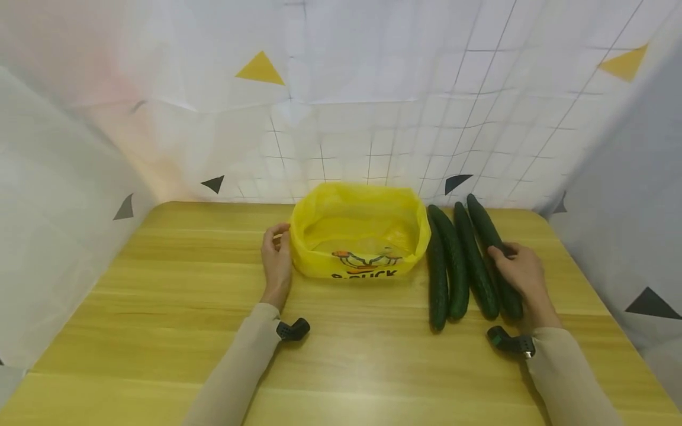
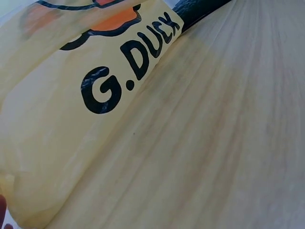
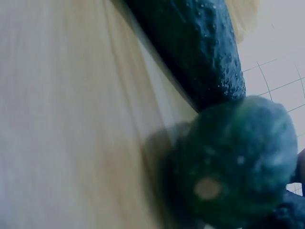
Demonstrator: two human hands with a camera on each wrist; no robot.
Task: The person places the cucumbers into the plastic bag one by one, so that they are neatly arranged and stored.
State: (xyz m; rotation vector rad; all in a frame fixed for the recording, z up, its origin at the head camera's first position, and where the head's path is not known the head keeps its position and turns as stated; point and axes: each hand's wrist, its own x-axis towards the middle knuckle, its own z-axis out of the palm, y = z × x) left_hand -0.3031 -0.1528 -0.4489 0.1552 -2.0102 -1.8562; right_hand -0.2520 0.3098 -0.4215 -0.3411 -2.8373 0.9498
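A yellow plastic bag (image 1: pixel 367 269) with a duck print stands wide-mouthed on the table. My left hand (image 1: pixel 277 257) is at its left side, loosely bent fingers right at the bag's edge. In the left wrist view, the bag's printed front (image 2: pixel 57 119) fills the upper left, and only a sliver of fingertip shows. Several dark green cucumbers (image 1: pixel 438 278) lie side by side to the right of the bag. My right hand (image 1: pixel 524 272) grips the rightmost cucumber (image 1: pixel 482 219), thumb on its left side. The right wrist view shows that cucumber's blunt end (image 3: pixel 238 162) up close.
The wooden table (image 1: pixel 373 367) runs up to white sheeting (image 1: pixel 351 136) with grid lines at the back. Similar sheeting rises along both sides. Another cucumber (image 3: pixel 190 47) lies beside the gripped one in the right wrist view.
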